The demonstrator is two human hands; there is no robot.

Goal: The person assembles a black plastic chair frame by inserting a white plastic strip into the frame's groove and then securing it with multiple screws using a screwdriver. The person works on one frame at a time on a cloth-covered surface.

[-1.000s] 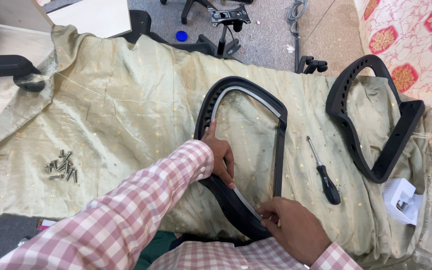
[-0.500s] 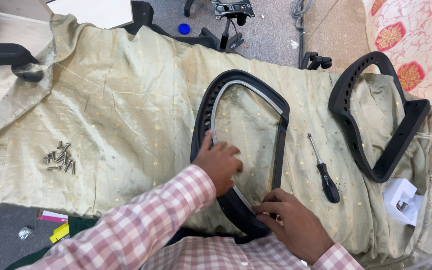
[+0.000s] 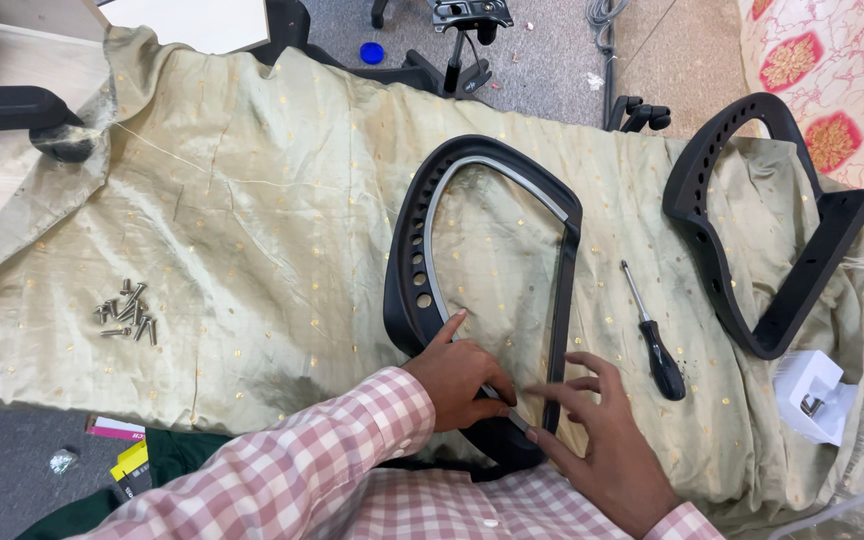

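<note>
Frame: the black chair frame [image 3: 482, 290] lay on the cloth [image 3: 252, 200], its near end under your 2 hands.
Left hand [image 3: 462, 375]: pinched its inner grey strip.
Right hand [image 3: 602, 440]: fingers spread, touching the rim.
Handling: probably stiff and light; you could grip its side bars.
Screwdriver [image 3: 652, 335]: just right of your right hand.

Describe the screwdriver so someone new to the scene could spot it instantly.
Start at the pale green cloth covering the work surface, then find the two black chair frames on it. The screwdriver lies in the gap between them, just beyond the right hand. It is the only slim tool there: thin metal shaft, black handle.
</note>
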